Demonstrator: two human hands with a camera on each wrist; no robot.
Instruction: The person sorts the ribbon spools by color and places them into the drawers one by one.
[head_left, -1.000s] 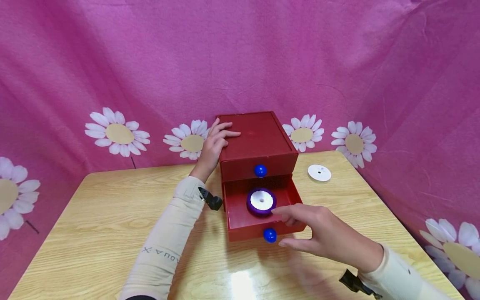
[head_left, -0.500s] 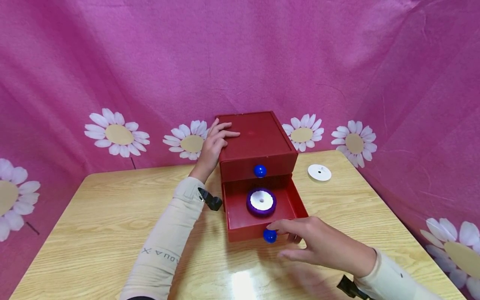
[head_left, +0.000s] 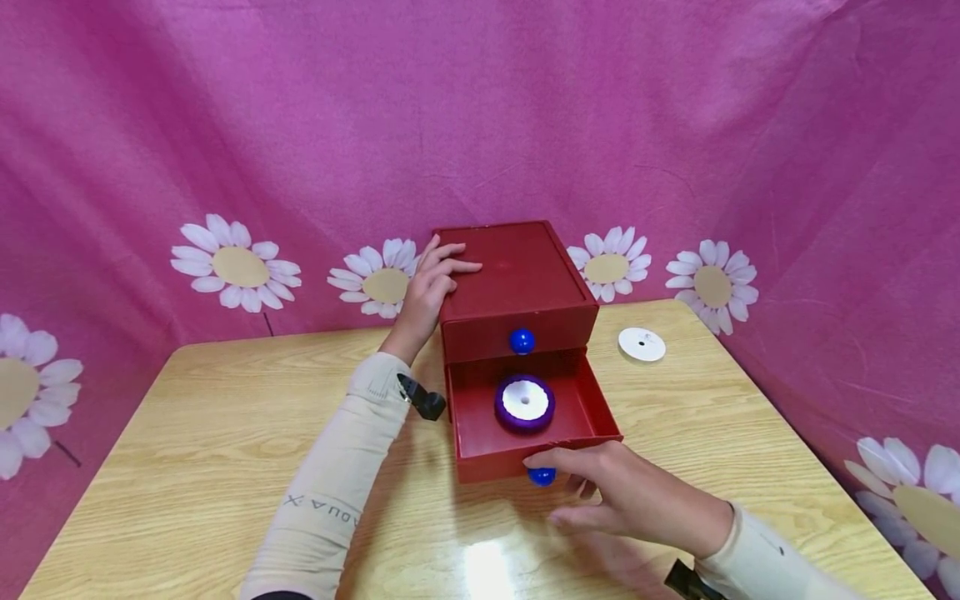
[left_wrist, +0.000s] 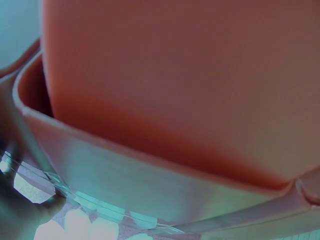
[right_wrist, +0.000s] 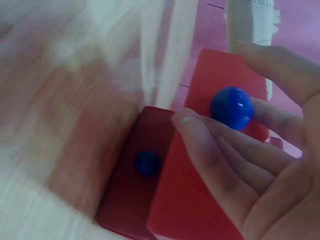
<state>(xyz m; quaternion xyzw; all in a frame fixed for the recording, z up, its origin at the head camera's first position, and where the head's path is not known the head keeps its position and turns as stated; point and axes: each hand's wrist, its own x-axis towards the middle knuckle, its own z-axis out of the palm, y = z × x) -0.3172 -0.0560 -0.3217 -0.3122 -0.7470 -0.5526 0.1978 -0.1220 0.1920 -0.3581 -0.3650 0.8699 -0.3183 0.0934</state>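
A red two-drawer cabinet [head_left: 517, 271] stands at the back of the table, its lower drawer [head_left: 577, 400] pulled out. In that drawer lies a purple ribbon spool [head_left: 525, 402] with a white round face. My left hand [head_left: 425, 304] rests on the cabinet's left edge, fingers spread over the top. My right hand [head_left: 630, 492] is at the front of the lower drawer. Its index finger lies over the upper part of the lower blue knob [head_left: 542, 476], while the thumb is held apart below. In the right wrist view, the knob [right_wrist: 231, 107] shows among the extended fingers.
On the wooden table [head_left: 262, 433], a flat white disc [head_left: 642, 344] with a small centre hole lies right of the cabinet. The upper drawer, with its blue knob [head_left: 522, 341], is closed. A pink cloth [head_left: 480, 117] with daisies hangs behind and at the sides.
My right hand has moved from beside the purple spool, down and towards me, to the lower knob. The left hand and the drawer keep their places.
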